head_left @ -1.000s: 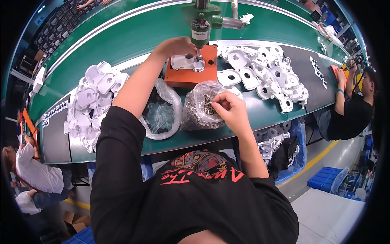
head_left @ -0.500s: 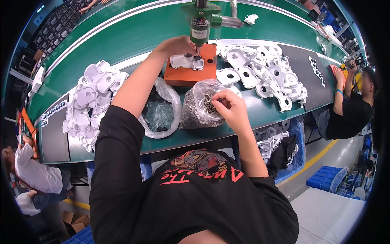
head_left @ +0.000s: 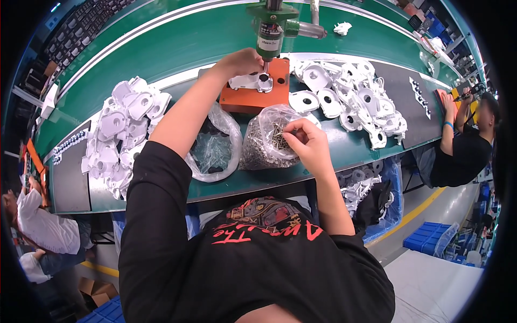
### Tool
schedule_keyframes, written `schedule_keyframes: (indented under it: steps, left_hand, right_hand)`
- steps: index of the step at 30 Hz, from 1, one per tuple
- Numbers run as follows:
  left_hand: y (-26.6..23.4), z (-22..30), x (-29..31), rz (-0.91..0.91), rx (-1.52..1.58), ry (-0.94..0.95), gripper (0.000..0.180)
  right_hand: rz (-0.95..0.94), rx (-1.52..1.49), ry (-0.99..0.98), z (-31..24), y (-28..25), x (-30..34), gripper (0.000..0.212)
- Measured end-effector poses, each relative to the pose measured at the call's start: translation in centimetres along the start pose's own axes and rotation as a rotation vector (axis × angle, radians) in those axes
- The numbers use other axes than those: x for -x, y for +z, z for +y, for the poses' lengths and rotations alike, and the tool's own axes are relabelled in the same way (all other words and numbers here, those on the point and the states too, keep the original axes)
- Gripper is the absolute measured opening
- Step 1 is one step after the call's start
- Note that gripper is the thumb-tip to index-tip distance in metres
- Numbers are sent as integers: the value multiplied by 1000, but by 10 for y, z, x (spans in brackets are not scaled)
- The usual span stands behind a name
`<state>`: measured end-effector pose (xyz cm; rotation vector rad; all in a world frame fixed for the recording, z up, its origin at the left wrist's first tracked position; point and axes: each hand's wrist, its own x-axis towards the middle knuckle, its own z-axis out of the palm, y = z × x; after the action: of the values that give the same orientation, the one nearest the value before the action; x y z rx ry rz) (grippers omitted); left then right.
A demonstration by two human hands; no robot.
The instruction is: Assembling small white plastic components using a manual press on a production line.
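Observation:
A white plastic part (head_left: 245, 81) lies on an orange fixture block (head_left: 242, 100), under the ram of a green press (head_left: 269, 40). Beside that ram is my left hand (head_left: 243, 61), its fingers curled at the part's far side; what they hold, if anything, is hidden. A clear plastic bag (head_left: 257, 146) full of small metal pins (head_left: 280, 137) stands in front of the block. At the bag's mouth my right hand (head_left: 308, 141) has thumb and forefinger pinched together among the pins. Whether a pin is between them is too small to tell.
White plastic parts are heaped at left (head_left: 116, 124) and at right (head_left: 355, 97). An open clear bag (head_left: 235, 145) with dark pieces inside lies left of the pins. Below the bench edge sits a blue-lined bin (head_left: 396, 199). One co-worker (head_left: 458, 145) works at right, others at left.
The whole view has shifted slightly. My left hand has drawn back a little from the white part, showing more of the ram's tip. The right hand keeps its pinch at the bag.

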<state>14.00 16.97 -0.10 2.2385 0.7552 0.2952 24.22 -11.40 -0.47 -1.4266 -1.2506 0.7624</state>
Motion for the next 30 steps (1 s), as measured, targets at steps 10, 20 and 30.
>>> schedule_keyframes:
  steps: [10, 20, 30]
  left_hand:
    - [9, 38, 72, 394, -61, -72, 28]
    - [55, 19, 114, 458, -507, 326, 58]
    - [63, 15, 117, 569, -527, 294, 54]
  right_hand:
    - [81, -345, 83, -8, -21, -4, 9]
    - [170, -28, -69, 18, -18, -114, 17]
    - [112, 164, -106, 24, 21, -144, 21]
